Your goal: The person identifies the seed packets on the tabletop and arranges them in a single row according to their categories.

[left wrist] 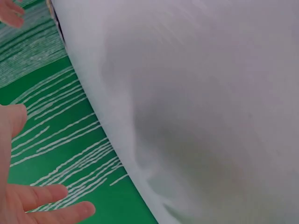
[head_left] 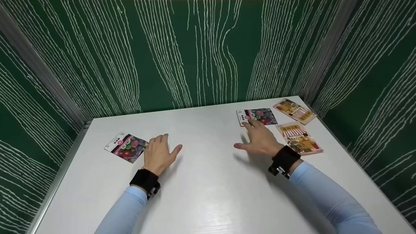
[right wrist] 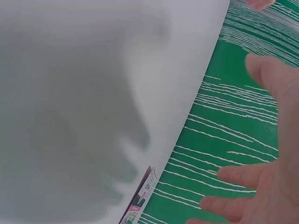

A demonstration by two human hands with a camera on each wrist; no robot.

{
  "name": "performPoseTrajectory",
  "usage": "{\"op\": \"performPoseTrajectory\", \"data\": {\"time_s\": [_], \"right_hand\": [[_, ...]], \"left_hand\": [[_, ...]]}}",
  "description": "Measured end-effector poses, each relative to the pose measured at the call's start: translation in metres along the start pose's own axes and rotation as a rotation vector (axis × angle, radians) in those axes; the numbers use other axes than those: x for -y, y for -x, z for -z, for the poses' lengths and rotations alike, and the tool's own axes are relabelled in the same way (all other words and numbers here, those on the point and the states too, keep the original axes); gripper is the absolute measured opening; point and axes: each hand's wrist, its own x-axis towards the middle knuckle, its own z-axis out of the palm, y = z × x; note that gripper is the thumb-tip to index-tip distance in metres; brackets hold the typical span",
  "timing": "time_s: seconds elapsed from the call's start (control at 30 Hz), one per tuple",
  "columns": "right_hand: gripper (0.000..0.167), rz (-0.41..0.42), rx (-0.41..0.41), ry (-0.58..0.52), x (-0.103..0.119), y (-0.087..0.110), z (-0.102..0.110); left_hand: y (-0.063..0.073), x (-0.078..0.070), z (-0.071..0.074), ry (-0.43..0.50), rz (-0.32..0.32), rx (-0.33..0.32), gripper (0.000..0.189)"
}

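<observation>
My left hand (head_left: 158, 152) reaches over the left part of the white table, its fingers extended and thumb spread. It overlaps the right edge of a flat printed packet (head_left: 125, 148) with a flower picture. At the right, my other hand (head_left: 261, 139) is spread the same way, fingertips at the lower edge of a second flower packet (head_left: 265, 116). No object shows within either hand's grasp. In the left wrist view, the fingers (left wrist: 58, 212) are apart. The right wrist view shows spread fingers (right wrist: 240, 175) and, low down, a flower packet (right wrist: 140, 200) seen edge-on.
Two yellow packets with striped awnings lie on the right: one (head_left: 295, 111) in the back corner, another (head_left: 300, 139) beside my right wrist. The white table (head_left: 201, 182) meets green walls (head_left: 214, 48) with wavy white lines at the back and sides.
</observation>
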Motion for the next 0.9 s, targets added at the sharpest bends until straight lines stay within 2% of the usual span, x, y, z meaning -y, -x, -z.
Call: {"op": "performPoseTrajectory", "data": {"time_s": [0.2,0.37,0.53,0.9], "right_hand": [[0.090,-0.013,-0.025,-0.010,-0.002,0.002,0.003],[0.083,-0.020,-0.047,-0.046,-0.004,0.003,0.004],[0.078,-0.015,-0.082,-0.065,-0.008,0.005,0.006],[0.083,-0.095,-0.086,-0.038,-0.021,0.010,0.013]], "left_hand": [[0.002,-0.001,-0.002,-0.004,-0.014,-0.027,0.075],[0.002,0.000,-0.004,0.001,-0.023,-0.040,0.071],[0.003,0.001,-0.005,-0.011,-0.019,-0.023,0.071],[0.008,0.000,-0.007,-0.018,-0.005,-0.010,0.069]]}}
